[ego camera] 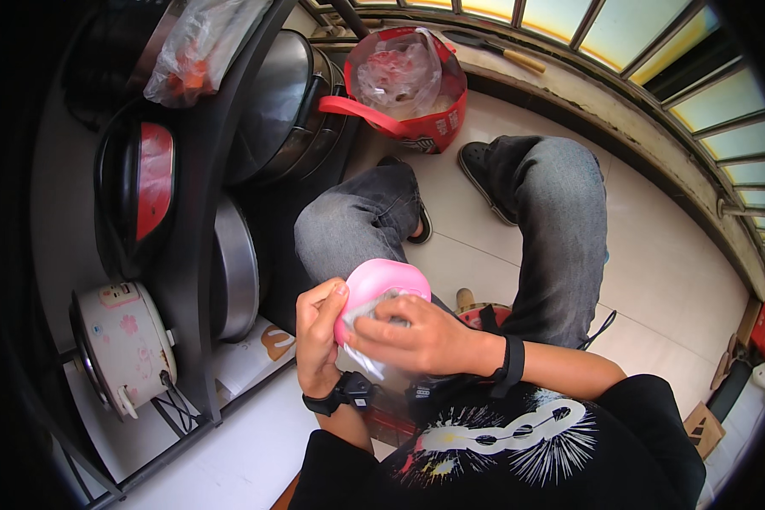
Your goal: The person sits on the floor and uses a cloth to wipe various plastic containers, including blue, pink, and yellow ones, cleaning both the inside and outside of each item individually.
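My left hand point(319, 325) grips the rim of a shallow round pink plastic piece point(382, 277), perhaps a bowl or a lid, above my lap. Its inner side is turned partly toward me. A crumpled grey-white cloth or tissue point(360, 312) is bunched in my right hand point(417, 335), pressed against the pink surface. The right fingers are curled and hide much of the cloth. A white end of it point(366, 363) hangs below the fingers and looks blurred.
On my left, a black rack point(197, 159) holds large metal pans point(268, 95) and a flowered white rice cooker point(127, 344). A red bag point(443, 124) stuffed with plastic bags stands ahead. A wooden-handled tool point(523, 59) lies on the ledge by the barred window point(586, 32).
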`<act>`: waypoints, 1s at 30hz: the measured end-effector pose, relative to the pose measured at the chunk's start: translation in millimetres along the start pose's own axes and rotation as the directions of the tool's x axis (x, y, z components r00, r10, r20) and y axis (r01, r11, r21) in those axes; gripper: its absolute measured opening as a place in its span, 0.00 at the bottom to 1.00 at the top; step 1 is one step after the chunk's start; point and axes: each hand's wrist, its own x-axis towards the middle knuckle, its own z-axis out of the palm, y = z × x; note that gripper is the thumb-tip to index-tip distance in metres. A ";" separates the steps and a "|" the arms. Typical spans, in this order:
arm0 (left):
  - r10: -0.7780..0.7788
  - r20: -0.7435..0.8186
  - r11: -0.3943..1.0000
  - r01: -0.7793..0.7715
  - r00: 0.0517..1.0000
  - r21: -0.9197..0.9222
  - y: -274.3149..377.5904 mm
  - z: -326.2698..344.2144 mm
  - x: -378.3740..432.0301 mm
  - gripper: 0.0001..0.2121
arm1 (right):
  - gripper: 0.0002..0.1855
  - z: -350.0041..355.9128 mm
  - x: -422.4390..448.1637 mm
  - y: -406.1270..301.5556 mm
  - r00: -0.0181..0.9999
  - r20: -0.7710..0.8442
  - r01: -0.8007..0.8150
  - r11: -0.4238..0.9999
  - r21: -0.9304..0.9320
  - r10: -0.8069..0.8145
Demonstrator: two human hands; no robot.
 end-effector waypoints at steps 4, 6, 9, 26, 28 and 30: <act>0.001 0.020 1.000 -0.001 1.000 -0.008 1.1 -3.6 2.6 0.15 | 0.18 14.1 -26.5 -10.4 0.998 0.055 0.016 0.983 0.184 -0.027; 0.008 0.008 1.000 -0.008 1.000 -0.003 3.3 -0.7 0.9 0.15 | 0.14 15.0 -44.2 -5.7 0.991 0.130 -0.027 0.958 0.286 -0.011; 0.014 -0.019 1.000 -0.014 1.000 -0.012 3.9 0.2 2.6 0.15 | 0.15 -12.4 -30.7 3.5 0.982 0.142 0.084 0.965 0.250 -0.122; 0.088 -0.127 0.995 -0.081 0.988 0.057 3.4 2.0 12.1 0.16 | 0.15 -14.7 -62.1 16.6 0.941 0.236 -0.316 0.885 0.344 0.244; 0.095 -0.140 0.995 -0.090 0.986 0.040 0.0 -1.1 11.2 0.16 | 0.17 -26.7 -55.7 21.9 0.913 0.153 -0.406 0.815 0.414 0.378; 0.102 -0.142 0.995 -0.097 0.985 0.039 -1.0 -0.4 10.8 0.16 | 0.17 -37.5 -40.9 21.9 0.864 0.067 -0.461 0.729 0.505 0.500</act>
